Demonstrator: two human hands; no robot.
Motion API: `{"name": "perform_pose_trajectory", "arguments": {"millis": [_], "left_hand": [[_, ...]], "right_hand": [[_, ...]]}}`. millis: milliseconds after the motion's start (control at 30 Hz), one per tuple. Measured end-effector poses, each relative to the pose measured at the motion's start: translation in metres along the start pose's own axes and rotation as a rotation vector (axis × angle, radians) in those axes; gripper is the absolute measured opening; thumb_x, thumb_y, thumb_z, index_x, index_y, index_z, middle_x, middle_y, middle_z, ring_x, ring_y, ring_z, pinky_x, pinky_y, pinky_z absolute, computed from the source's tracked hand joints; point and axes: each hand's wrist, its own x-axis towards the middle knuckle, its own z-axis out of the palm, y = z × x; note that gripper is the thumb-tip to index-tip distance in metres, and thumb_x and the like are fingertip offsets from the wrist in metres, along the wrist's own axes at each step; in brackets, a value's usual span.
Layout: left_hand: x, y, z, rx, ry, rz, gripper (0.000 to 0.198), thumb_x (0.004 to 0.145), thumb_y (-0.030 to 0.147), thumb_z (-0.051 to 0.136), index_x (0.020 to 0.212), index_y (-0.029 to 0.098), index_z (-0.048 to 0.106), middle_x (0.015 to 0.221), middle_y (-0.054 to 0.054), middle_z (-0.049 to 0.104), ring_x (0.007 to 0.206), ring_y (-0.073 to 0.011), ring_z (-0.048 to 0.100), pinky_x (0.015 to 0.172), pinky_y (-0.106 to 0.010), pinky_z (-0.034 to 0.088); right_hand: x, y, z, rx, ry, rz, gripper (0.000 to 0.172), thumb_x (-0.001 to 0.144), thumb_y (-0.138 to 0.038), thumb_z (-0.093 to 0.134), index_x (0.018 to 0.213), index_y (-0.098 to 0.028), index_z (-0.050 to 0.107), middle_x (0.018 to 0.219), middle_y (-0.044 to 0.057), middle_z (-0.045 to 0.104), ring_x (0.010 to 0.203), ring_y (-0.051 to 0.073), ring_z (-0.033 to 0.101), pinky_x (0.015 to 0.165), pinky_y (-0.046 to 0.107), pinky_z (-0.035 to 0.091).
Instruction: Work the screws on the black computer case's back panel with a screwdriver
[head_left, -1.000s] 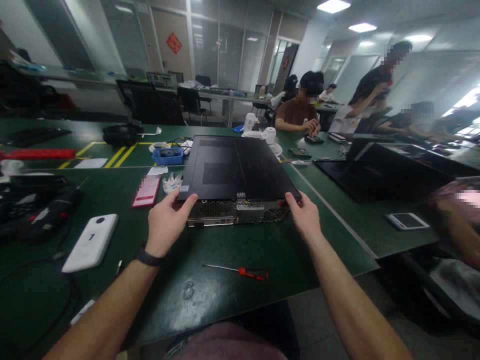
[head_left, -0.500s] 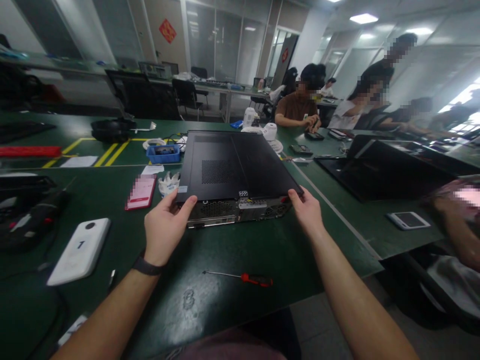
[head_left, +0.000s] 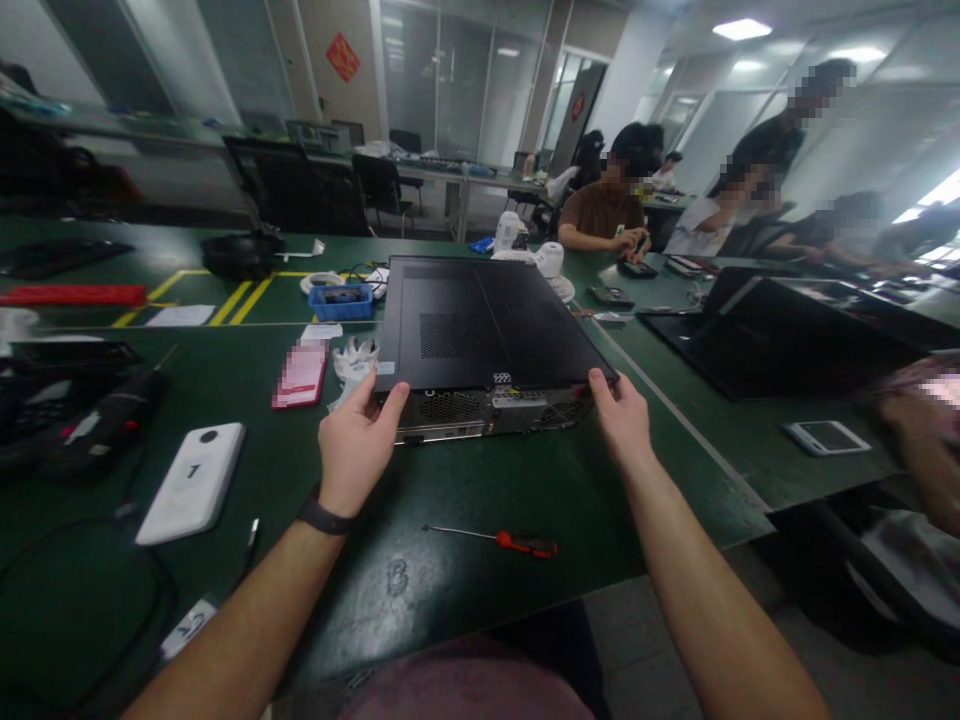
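A black desktop computer case (head_left: 487, 320) lies flat in front of me, its back panel with vents and ports facing my body. My left hand (head_left: 361, 435) grips its near left corner, thumb on the top edge and fingers hidden at the side. At the near right corner, my right hand (head_left: 624, 415) holds the case the same way. A screwdriver (head_left: 517, 543) with a red and black handle lies on the green table (head_left: 480, 480), between my forearms. Just left of the case is a white work glove (head_left: 354, 362).
Left of my arm lie a white power bank (head_left: 193, 482), a pink-edged phone (head_left: 301, 373) and cables. A blue bin (head_left: 341, 302) and white fans (head_left: 551, 260) stand behind. Black panels (head_left: 795, 335) and another phone (head_left: 827, 437) are to the right. A person in brown (head_left: 600, 215) sits across.
The view has shifted slightly, so the case, hands and table items appear a little further right and higher. Both hands keep their hold on the case.
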Motion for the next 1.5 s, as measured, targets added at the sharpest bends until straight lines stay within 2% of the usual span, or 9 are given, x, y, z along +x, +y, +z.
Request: {"name": "perform_pose_trajectory", "arguments": {"millis": [233,333,433,633,700,833,933,1233,1500], "left_hand": [[0.002,-0.006,0.001,-0.207,-0.024,0.029,0.049,0.094,0.044,0.074,0.137,0.020,0.072,0.125,-0.009,0.080,0.115,-0.0270,0.077,0.107,-0.044,0.060],[0.002,-0.012,0.002,-0.339,-0.036,0.029,0.046,0.094,0.039,0.075,0.135,0.018,0.070,0.129,-0.011,0.078,0.117,-0.0262,0.076,0.110,-0.046,0.059],[-0.003,-0.017,0.000,-0.370,0.008,0.020,0.056,0.089,0.034,0.080,0.140,0.019,0.062,0.136,-0.014,0.072,0.123,-0.0260,0.072,0.109,-0.044,0.060],[-0.019,-0.019,-0.024,-0.130,0.103,0.050,0.067,0.082,0.034,0.083,0.138,0.017,0.051,0.126,-0.013,0.063,0.105,-0.0224,0.067,0.088,-0.037,0.060],[-0.024,-0.020,-0.034,-0.073,-0.054,0.066,0.053,0.083,0.034,0.080,0.128,0.017,0.058,0.111,-0.008,0.066,0.091,-0.0194,0.066,0.080,-0.035,0.057],[-0.034,-0.028,-0.042,0.071,-0.683,0.199,0.028,0.083,0.036,0.082,0.102,0.020,0.071,0.095,-0.003,0.071,0.084,-0.0195,0.066,0.077,-0.033,0.052],[-0.041,-0.035,-0.036,0.210,-0.939,0.296,0.024,0.081,0.033,0.085,0.098,0.019,0.076,0.094,-0.004,0.072,0.086,-0.0218,0.067,0.077,-0.033,0.048],[-0.047,-0.041,-0.023,0.263,-1.048,0.331,0.002,0.088,0.022,0.078,0.089,0.020,0.078,0.088,-0.003,0.072,0.081,-0.0177,0.065,0.076,-0.029,0.045],[-0.049,-0.039,-0.020,0.256,-1.045,0.357,0.010,0.094,0.020,0.067,0.088,0.020,0.076,0.087,-0.003,0.071,0.081,-0.0176,0.064,0.076,-0.029,0.045]], "right_hand": [[-0.004,0.004,0.004,0.011,0.005,-0.003,0.072,0.089,-0.084,0.056,0.110,-0.018,0.074,0.096,0.008,0.078,0.091,0.027,0.071,0.087,0.041,0.058],[-0.028,0.011,0.004,-0.002,0.051,-0.008,0.070,0.097,-0.076,0.047,0.132,-0.017,0.063,0.121,0.014,0.073,0.107,0.028,0.071,0.095,0.045,0.058],[-0.072,0.013,-0.005,-0.056,0.047,-0.067,0.073,0.092,-0.068,0.064,0.144,-0.017,0.053,0.141,0.020,0.061,0.123,0.032,0.064,0.106,0.053,0.054],[-0.156,0.004,-0.037,-0.094,-0.392,-0.289,0.044,0.081,-0.053,0.083,0.116,-0.028,0.074,0.115,0.008,0.075,0.106,0.029,0.070,0.098,0.049,0.059],[-0.170,0.004,-0.042,-0.170,-0.515,-0.422,0.043,0.086,-0.047,0.083,0.122,-0.028,0.072,0.119,0.010,0.073,0.113,0.030,0.068,0.099,0.050,0.059],[-0.183,0.012,-0.036,-0.257,-0.614,-0.550,0.036,0.090,-0.038,0.081,0.123,-0.028,0.071,0.117,0.010,0.072,0.110,0.030,0.067,0.094,0.050,0.059],[-0.186,0.016,-0.027,-0.285,-0.622,-0.576,0.023,0.093,-0.034,0.077,0.115,-0.029,0.074,0.112,0.009,0.071,0.106,0.029,0.066,0.091,0.051,0.058],[-0.185,0.015,-0.019,-0.287,-0.658,-0.586,0.016,0.098,-0.029,0.070,0.113,-0.030,0.076,0.110,0.008,0.071,0.106,0.028,0.065,0.091,0.048,0.056],[-0.184,0.014,-0.020,-0.258,-0.685,-0.542,0.015,0.098,-0.028,0.069,0.111,-0.029,0.076,0.110,0.009,0.072,0.106,0.028,0.064,0.090,0.048,0.055]]}}
